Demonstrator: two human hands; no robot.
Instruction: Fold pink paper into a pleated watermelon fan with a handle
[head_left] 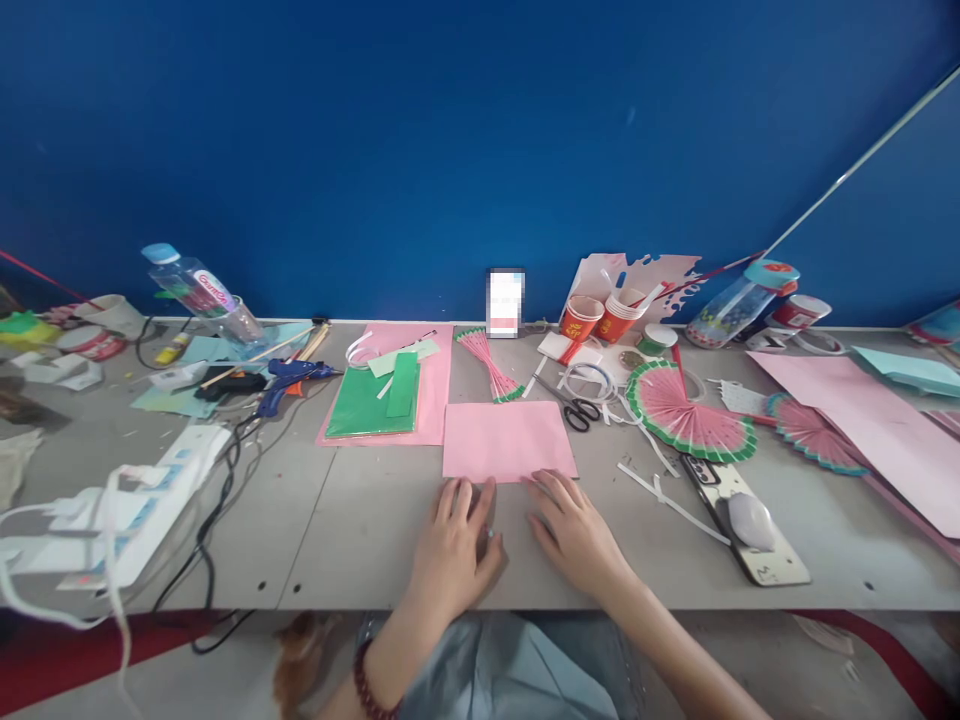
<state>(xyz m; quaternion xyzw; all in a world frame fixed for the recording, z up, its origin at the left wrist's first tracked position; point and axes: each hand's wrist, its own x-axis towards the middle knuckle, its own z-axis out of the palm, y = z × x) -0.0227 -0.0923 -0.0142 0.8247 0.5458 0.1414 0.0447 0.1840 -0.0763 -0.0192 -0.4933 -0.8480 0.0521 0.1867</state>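
A pink sheet of paper (510,440) lies flat on the grey table in front of me. My left hand (454,550) rests palm down at its near left edge, fingers stretched out and fingertips at the paper. At the near right edge, my right hand (574,530) also lies palm down, fingers spread, its fingertips touching the sheet. Neither hand grips anything. Just beyond the paper is a pleated pink strip with green ends (493,368). Black-handled scissors (583,414) lie off the sheet's right corner.
To the left are green paper (367,405), a blue glue gun (289,380), a white power strip (169,500) and a plastic bottle (202,290). On the right lie a watermelon-patterned paper fan (686,415), a phone (776,565) and red paper cups (581,318). A blue wall (420,150) rises behind.
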